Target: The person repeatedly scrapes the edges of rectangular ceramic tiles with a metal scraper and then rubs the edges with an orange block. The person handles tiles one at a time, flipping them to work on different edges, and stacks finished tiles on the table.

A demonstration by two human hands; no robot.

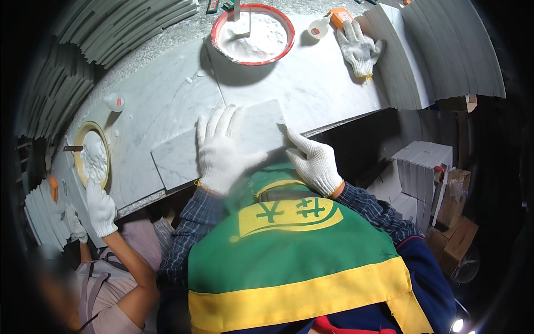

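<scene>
A grey-white marble tile [178, 158] lies slantwise along the near edge of the work table. My left hand [220, 150], in a white knitted glove, rests flat on it with the fingers stretched out. At the tile's right end is my right hand [314, 161], gloved too, with thumb and forefinger drawn together. A small grey, blade-like piece [281, 128] shows at its fingertips, against the tile's edge. Its exact kind is too small to tell. Beyond the tile stands a red-rimmed bowl [291, 34] of white powder or paste, with a flat metal tool in it.
A spare glove [359, 50], a small white bottle [319, 28] and an orange box [339, 16] lie at the far right, beside stacked tiles [411, 61]. On the left, a co-worker's gloved hand [100, 209] is at a yellow-rimmed bowl [80, 136]. Boxes [425, 161] stand lower right.
</scene>
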